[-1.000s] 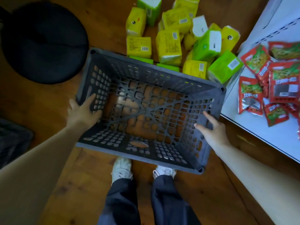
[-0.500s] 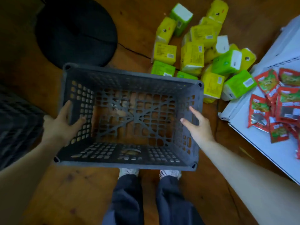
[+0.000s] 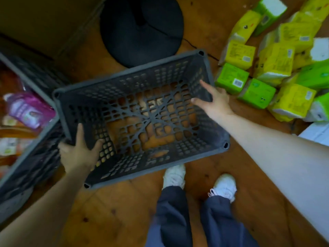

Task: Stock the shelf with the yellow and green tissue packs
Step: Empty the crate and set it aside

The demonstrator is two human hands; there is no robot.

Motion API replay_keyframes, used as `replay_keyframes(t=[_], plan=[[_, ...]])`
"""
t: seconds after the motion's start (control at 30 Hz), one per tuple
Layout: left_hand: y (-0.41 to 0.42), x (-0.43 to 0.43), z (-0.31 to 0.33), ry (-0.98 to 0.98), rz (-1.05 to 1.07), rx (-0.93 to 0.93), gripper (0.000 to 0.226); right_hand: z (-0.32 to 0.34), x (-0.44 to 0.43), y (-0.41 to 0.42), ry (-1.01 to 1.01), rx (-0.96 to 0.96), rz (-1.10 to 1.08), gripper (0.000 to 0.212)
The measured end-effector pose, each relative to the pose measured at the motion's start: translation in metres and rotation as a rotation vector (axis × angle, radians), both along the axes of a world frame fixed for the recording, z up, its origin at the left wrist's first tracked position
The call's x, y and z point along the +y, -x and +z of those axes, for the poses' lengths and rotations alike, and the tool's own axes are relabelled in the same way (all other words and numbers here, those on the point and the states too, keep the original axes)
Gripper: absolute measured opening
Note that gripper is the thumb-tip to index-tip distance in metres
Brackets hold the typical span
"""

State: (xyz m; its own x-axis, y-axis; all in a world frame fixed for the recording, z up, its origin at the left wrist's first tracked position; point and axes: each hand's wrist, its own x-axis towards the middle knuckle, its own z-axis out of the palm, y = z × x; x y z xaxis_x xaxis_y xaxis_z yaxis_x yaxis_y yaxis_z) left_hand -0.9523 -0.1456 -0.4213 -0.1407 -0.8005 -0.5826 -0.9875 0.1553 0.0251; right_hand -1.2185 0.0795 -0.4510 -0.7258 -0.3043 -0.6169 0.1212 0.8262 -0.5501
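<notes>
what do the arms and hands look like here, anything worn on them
Both are bare: the left hand and right hand wear no gloves, and no rings, watch or bands show. The left forearm and right forearm show no sleeves within the frame. No markings can be made out; the picture is slightly blurred.

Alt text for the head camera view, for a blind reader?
A person's left hand grips an empty dark grey perforated plastic crate over a wooden floor, the right hand touching its opposite wall. Yellow and green tissue packs lie heaped at right.
</notes>
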Motion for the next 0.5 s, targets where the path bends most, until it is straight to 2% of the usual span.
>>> replay_keyframes(t=[0.07,0.17,0.37,0.5], plan=[[0.011,0.010,-0.003,0.044,-0.094,0.004,0.075,0.007,0.003,0.000,-0.042,-0.007,0.095,0.063],[0.039,0.028,-0.003,0.018,-0.119,0.058,0.071,0.022,0.009,0.003,-0.080,0.080,0.164,0.065],[0.091,0.067,0.021,-0.059,-0.255,0.118,0.069,0.050,0.042,0.015,-0.046,0.074,0.184,0.068],[0.121,0.100,0.040,-0.110,-0.326,0.125,0.070,0.069,0.090,0.018,-0.028,0.043,0.113,0.070]])
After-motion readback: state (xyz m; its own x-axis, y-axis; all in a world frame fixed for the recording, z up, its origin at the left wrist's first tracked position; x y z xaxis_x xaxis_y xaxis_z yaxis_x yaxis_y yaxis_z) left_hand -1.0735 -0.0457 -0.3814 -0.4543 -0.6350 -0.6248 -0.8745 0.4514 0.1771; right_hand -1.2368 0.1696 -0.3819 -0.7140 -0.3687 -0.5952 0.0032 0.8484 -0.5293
